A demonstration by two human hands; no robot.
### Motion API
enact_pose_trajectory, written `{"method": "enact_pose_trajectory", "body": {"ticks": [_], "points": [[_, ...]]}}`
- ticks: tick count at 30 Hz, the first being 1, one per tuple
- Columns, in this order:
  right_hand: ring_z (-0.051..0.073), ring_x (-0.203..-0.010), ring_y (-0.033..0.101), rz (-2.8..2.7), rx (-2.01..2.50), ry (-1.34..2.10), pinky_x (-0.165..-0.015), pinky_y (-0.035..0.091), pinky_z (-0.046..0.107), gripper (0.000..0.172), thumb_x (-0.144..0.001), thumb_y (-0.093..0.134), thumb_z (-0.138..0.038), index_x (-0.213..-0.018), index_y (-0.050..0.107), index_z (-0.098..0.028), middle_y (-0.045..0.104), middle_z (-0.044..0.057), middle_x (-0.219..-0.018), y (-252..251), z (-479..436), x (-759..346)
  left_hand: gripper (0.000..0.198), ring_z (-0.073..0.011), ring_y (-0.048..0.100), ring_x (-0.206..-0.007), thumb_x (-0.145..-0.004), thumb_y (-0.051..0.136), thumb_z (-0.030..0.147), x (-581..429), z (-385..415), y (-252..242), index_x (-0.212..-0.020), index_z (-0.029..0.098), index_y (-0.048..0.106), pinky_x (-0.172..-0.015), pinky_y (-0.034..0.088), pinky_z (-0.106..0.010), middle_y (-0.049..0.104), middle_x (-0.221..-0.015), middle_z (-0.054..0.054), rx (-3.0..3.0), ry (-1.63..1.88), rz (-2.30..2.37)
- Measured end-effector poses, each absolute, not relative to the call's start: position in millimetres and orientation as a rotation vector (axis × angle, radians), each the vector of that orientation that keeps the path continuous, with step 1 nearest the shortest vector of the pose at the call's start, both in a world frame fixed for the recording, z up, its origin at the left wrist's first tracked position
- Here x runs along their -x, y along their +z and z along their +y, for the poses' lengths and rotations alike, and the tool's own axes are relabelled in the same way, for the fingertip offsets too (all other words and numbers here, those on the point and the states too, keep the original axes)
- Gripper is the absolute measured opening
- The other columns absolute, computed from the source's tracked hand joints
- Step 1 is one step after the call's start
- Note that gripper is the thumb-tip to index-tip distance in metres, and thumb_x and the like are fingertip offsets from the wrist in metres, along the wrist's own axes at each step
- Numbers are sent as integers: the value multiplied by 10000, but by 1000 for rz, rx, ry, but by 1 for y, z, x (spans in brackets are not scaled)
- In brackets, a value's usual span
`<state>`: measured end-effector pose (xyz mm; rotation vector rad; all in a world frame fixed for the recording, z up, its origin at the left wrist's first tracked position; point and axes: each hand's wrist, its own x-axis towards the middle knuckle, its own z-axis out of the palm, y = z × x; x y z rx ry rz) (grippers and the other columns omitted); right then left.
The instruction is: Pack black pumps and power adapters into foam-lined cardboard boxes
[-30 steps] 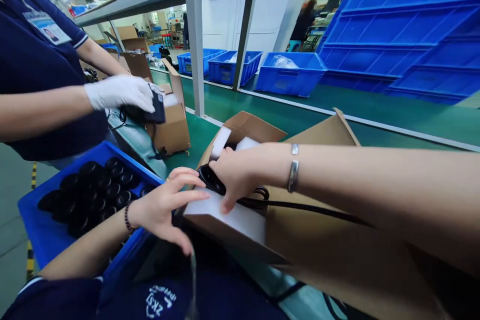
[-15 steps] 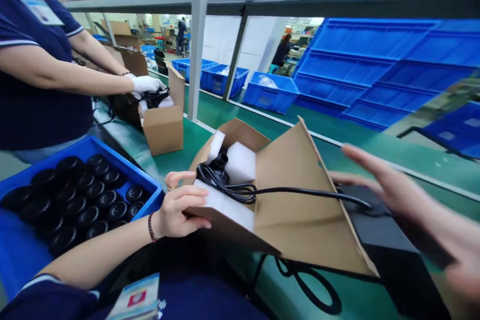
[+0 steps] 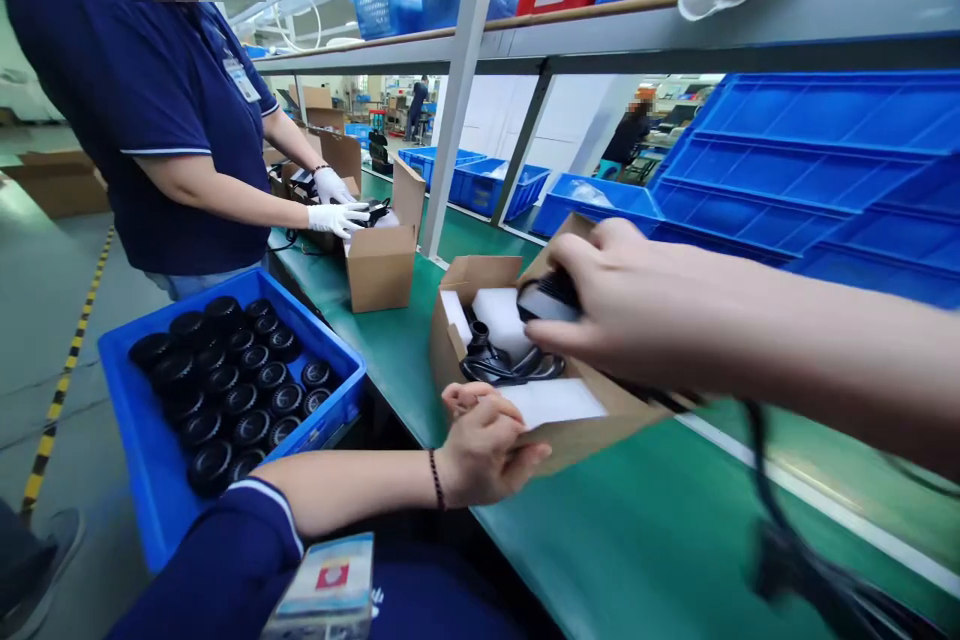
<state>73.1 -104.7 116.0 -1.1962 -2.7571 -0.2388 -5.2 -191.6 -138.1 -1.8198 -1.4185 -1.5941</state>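
An open cardboard box (image 3: 450,345) lies on the green bench, lined with white foam (image 3: 555,400) and holding a black device with a coiled black cable (image 3: 510,365). My left hand (image 3: 487,445) is closed on the box's near edge. My right hand (image 3: 637,305) hovers over the box, fingers wrapped round a black block-shaped part (image 3: 547,298); a black cord (image 3: 765,480) trails from it down to the lower right.
A blue bin (image 3: 150,460) of several black round caps (image 3: 225,380) sits to the left. A gloved co-worker (image 3: 341,215) handles another cardboard box (image 3: 382,265) further along the bench. Stacked blue crates (image 3: 810,170) stand behind; a shelf post (image 3: 457,90) rises mid-frame.
My right hand came back from the right with a black part and now holds it over the box. The box's big flap is no longer raised. The view has swung left.
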Motion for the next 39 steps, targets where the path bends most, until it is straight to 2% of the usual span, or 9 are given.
{"method": "enact_pose_trajectory", "body": {"ticks": [3, 7, 10, 13, 16, 19, 22, 27, 39], "points": [[464, -1048, 652, -2877, 1379, -296, -850, 545, 547, 677, -907, 610, -609, -1322, 552, -77, 548, 277, -1231, 96, -92, -24, 271, -235, 553, -1034, -899, 650, 456, -2, -193, -138, -975, 196, 650, -919, 326, -421, 677, -1067, -77, 1947, -1442, -1352], [409, -1091, 685, -3098, 1400, -161, -934, 543, 506, 613, -1037, 482, -493, -1507, 454, -101, 528, 305, -1379, 53, -78, -43, 912, -319, 517, -1209, -776, 616, 822, 52, -199, -125, -1346, 120, 507, -1057, 369, -463, 574, -1255, -190, 2156, -1089, -1338], [368, -1068, 716, -3151, 1425, -5, -1014, 526, 479, 695, -1039, 468, -559, -1599, 362, -161, 274, 331, -1591, 37, -81, -84, 1119, -379, 465, -1327, -690, 812, 708, 106, -180, -106, -1453, 28, 356, -1131, 344, -531, 517, -1363, -263, 2207, -909, -1460], [394, -1152, 677, -3129, 1382, 88, -1030, 529, 497, 793, -998, 513, -624, -1639, 274, -223, -21, 278, -1663, 26, -93, -123, 947, -352, 572, -1219, -595, 945, 539, 134, -145, -85, -1308, 83, 521, -1146, 358, -539, 623, -1257, -190, 2364, -756, -1398], [447, -1227, 619, -3063, 1115, -35, -1002, 541, 566, 835, -949, 571, -664, -1614, 349, -211, 42, 262, -1669, 3, -106, -160, 673, -286, 655, -925, -549, 955, 568, 133, -128, -70, -950, 132, 637, -975, 481, -469, 676, -953, -92, 2462, -616, -1322], [480, -1476, 311, -2789, 749, -180, -1138, 360, 688, 780, -982, 513, -655, -1600, 364, -203, 183, 232, -1662, -37, -118, -195, 652, -256, 621, -784, -548, 919, 664, 116, -147, -70, -811, 151, 614, -733, 481, -388, 634, -858, -71, 2437, -593, -1288], [434, -1552, 9, -2431, 750, 23, -1177, 205, 745, 806, -1021, 454, -617, -1660, 94, -282, -6, 145, -1705, -84, -134, -216, 661, -248, 595, -766, -597, 870, 721, 96, -195, -82, -827, 159, 608, -697, 452, -381, 625, -865, -66, 2326, -680, -1312], [362, -1549, 199, -2174, 686, 850, -1214, 295, 623, 860, -988, 259, -776, -1655, 9, -295, 87, 103, -1707, -137, -150, -194, 579, -199, 560, -734, -743, 793, 688, 101, -255, -91, -851, 161, 577, -714, 445, -365, 625, -846, -31, 2186, -764, -1423], [284, -1525, 289, -1852, 710, 1098, -1276, 214, 541, 629, -1060, 328, -574, -1586, 283, -232, 306, 114, -1646, -140, -82, -81, 686, -208, 561, -659, -1017, 257, 679, 171, -213, -98, -774, 162, 638, -664, 408, -349, 606, -674, -69, 1906, -803, -1390]]}}
